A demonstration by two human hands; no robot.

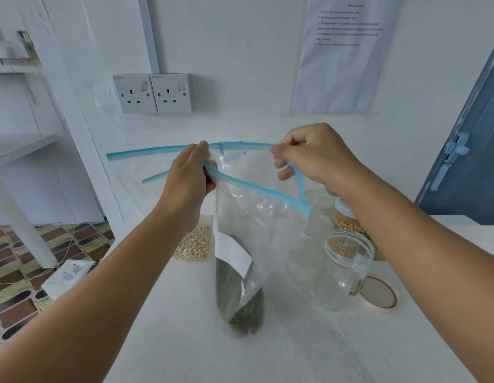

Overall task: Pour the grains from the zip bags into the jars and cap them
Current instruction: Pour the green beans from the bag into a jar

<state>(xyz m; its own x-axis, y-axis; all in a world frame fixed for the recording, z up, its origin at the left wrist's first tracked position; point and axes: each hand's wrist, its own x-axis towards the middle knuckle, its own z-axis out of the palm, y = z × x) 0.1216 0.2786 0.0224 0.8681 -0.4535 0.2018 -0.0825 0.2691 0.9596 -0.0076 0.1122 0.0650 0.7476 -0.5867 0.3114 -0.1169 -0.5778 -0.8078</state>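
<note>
Left hand [189,175] and right hand [309,158] each pinch the zip bag [257,217] rim in a closed grip; the bag hangs between them above the desk [185,341].

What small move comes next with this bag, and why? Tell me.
Probably tip the bag toward the open jar. Both hands, left and right, already pinch its blue zip apart, the green grains sit at the bottom, and the jar's lid lies off.
</note>
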